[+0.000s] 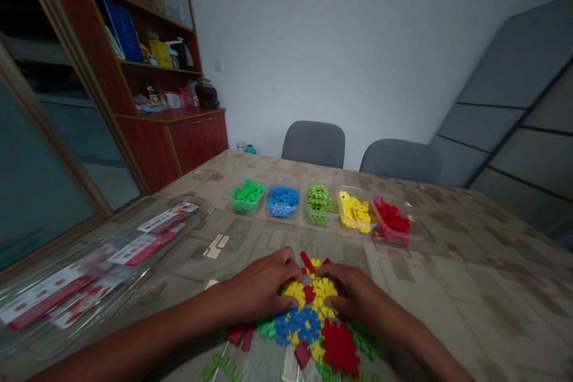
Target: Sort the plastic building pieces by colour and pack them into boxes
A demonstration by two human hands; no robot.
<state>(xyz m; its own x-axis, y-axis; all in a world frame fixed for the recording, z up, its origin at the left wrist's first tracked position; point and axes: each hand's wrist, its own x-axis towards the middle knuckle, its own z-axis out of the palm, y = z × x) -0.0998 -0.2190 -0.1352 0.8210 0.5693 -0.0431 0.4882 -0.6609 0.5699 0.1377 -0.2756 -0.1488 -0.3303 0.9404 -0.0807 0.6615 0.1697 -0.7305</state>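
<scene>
Both hands close in on an assembly of interlocking plastic snowflake pieces (310, 327) lying on the table before me. My left hand (274, 282) pinches a yellow piece (295, 291) on its left side, thumb below and fingers curled above. From the right, my right hand (353, 293) grips the yellow pieces (325, 294) with thumb and fingers. A red piece (308, 293) sits between the yellow ones, and a red strip (307, 261) sticks up at the top. Blue pieces and a large red piece (340, 347) lie nearer me. Green pieces show partly beneath.
Clear tubs of green (249, 194), blue (283, 200), light green (319, 204), yellow (355, 211) and red pieces (392, 219) stand in a row across the table. Clear plastic packaging (102, 268) lies at left. Two grey chairs (313, 142) stand behind the table.
</scene>
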